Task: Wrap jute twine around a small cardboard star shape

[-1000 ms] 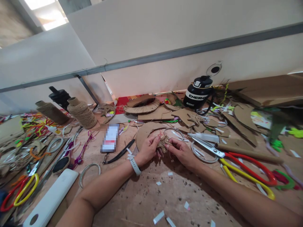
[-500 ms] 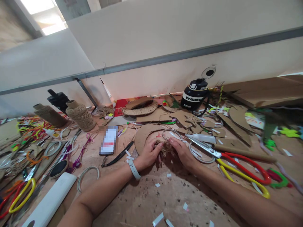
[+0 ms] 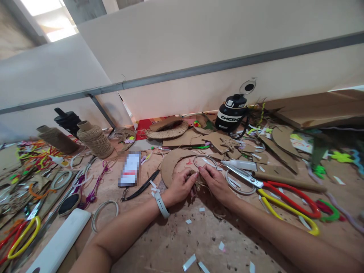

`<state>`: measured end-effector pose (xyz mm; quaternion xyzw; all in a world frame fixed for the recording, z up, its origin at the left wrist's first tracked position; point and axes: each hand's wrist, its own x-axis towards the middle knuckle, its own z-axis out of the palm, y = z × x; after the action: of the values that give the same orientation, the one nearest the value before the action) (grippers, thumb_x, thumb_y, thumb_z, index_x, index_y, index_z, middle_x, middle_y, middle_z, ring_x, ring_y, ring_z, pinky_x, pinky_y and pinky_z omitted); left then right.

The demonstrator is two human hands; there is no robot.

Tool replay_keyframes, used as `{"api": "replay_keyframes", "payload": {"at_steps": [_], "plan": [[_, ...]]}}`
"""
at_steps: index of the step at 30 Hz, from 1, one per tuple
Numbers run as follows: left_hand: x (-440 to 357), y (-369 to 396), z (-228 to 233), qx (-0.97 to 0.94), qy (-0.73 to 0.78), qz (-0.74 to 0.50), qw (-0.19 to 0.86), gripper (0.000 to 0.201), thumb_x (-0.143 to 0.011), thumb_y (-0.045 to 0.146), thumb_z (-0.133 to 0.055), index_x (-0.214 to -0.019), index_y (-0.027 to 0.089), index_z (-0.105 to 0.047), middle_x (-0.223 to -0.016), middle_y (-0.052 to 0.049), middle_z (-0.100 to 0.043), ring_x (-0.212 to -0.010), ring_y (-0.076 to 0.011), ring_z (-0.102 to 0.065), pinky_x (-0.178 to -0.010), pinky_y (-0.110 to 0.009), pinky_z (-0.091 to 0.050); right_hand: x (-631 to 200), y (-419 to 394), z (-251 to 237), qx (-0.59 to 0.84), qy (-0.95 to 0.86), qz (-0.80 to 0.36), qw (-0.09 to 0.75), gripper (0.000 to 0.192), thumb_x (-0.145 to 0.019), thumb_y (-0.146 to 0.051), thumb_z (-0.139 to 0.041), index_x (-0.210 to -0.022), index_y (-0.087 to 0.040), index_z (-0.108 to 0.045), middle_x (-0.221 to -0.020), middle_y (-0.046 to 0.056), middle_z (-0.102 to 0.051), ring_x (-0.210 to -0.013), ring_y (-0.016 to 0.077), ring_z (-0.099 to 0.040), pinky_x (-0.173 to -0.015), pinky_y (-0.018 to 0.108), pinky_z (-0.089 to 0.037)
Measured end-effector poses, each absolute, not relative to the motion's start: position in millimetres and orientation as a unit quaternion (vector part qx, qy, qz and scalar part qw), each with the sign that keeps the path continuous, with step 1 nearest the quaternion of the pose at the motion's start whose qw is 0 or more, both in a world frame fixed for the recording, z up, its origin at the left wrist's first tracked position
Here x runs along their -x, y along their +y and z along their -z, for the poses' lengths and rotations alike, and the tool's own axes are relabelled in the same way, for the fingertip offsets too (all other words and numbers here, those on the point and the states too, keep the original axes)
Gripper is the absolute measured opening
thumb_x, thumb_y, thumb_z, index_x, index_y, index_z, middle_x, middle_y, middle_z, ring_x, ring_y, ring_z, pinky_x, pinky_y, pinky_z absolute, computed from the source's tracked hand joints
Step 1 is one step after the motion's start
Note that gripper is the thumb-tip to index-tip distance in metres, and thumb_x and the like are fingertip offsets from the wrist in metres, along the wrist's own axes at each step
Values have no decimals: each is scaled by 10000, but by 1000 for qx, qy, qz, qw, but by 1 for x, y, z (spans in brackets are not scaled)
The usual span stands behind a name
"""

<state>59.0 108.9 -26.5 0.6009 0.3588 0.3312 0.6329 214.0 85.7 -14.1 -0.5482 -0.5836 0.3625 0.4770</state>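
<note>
Both hands meet over the middle of the table, fingers pinched around a small piece of jute twine [image 3: 200,183]. My left hand [image 3: 181,186], with a pale band on its wrist, grips the twine's left side. My right hand [image 3: 214,182] closes on its right side, and a loose strand hangs below. Fingers cover most of the piece, so its shape is unclear. Just behind the hands lies a cardboard ring [image 3: 170,163], partly hidden by my left hand. A thin pale hoop [image 3: 205,156] is close behind my right hand.
Large scissors [image 3: 294,196] with red and yellow handles lie to the right. A phone [image 3: 129,170], a twine spool [image 3: 95,141] and a white case [image 3: 61,242] are on the left. A black bottle [image 3: 231,113] stands behind cardboard scraps. Paper bits lie in front.
My right hand has shifted slightly left and its fingers pinch nearer the left hand. A loose twine strand now shows below it. The whole view has shifted a little.
</note>
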Motion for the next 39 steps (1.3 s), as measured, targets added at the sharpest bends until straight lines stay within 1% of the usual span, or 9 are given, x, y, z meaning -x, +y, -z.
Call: {"api": "replay_keyframes", "payload": {"at_steps": [4, 8, 10, 15, 18, 22, 28, 32, 39], "plan": [[-60, 110, 24, -615, 328, -317, 643, 533, -834, 732, -530, -863, 204, -463, -488, 64, -524, -367, -111, -495, -369, -207, -363, -215, 84, 10, 541, -586, -360, 485, 495, -900, -703, -391, -726, -249, -488, -733, 14, -536, -743, 209, -503, -710, 316, -446], [-59, 113, 23, -581, 344, -332, 659, 599, -784, 761, -567, -925, 186, -478, -511, 69, -538, -360, -98, -496, -363, -192, -370, -214, 82, 14, 543, -603, -360, 461, 460, -895, -655, -467, -688, -245, -456, -651, -19, -457, -645, 178, -450, -617, 301, -407], [-58, 113, 22, -565, 345, -326, 676, 616, -774, 769, -567, -945, 184, -480, -514, 72, -541, -347, -92, -484, -354, -186, -358, -212, 82, 17, 542, -614, -346, 457, 477, -901, -657, -460, -661, -246, -431, -628, -25, -431, -620, 170, -421, -599, 299, -388], [-57, 111, 15, -555, 347, -333, 679, 593, -806, 756, -543, -965, 185, -510, -516, 71, -533, -368, -83, -484, -363, -175, -315, -212, 85, 20, 547, -615, -335, 459, 505, -901, -693, -438, -658, -251, -413, -607, -30, -411, -602, 167, -398, -580, 299, -367], [-56, 110, 15, -559, 346, -317, 683, 602, -828, 776, -485, -951, 187, -506, -523, 44, -574, -370, -93, -506, -358, -182, -287, -215, 86, 19, 562, -605, -317, 466, 500, -907, -685, -440, -665, -248, -439, -606, -33, -413, -608, 166, -411, -589, 301, -368], [-55, 111, 19, -566, 335, -277, 700, 592, -814, 747, -538, -971, 178, -488, -540, 35, -607, -379, -104, -537, -364, -181, -301, -218, 87, 17, 571, -610, -302, 459, 502, -897, -682, -464, -655, -243, -463, -599, -28, -438, -614, 166, -424, -587, 299, -372], [-58, 114, 19, -548, 363, -322, 682, 591, -791, 744, -569, -930, 175, -492, -560, 36, -604, -390, -84, -516, -377, -180, -310, -217, 85, 15, 558, -600, -357, 449, 457, -890, -647, -486, -680, -241, -501, -599, -23, -502, -587, 166, -464, -556, 298, -393], [-58, 114, 17, -535, 356, -333, 690, 577, -793, 723, -582, -964, 180, -489, -577, 36, -603, -410, -93, -530, -381, -184, -327, -217, 85, 19, 550, -602, -379, 438, 416, -854, -604, -564, -666, -242, -479, -565, -37, -471, -547, 154, -440, -503, 287, -364], [-56, 115, 16, -546, 346, -311, 697, 460, -808, 612, -605, -926, 187, -477, -596, 32, -611, -433, -98, -541, -390, -184, -345, -219, 88, 26, 547, -588, -395, 446, 408, -848, -602, -574, -677, -244, -479, -554, -45, -435, -535, 148, -421, -466, 270, -342]]}}
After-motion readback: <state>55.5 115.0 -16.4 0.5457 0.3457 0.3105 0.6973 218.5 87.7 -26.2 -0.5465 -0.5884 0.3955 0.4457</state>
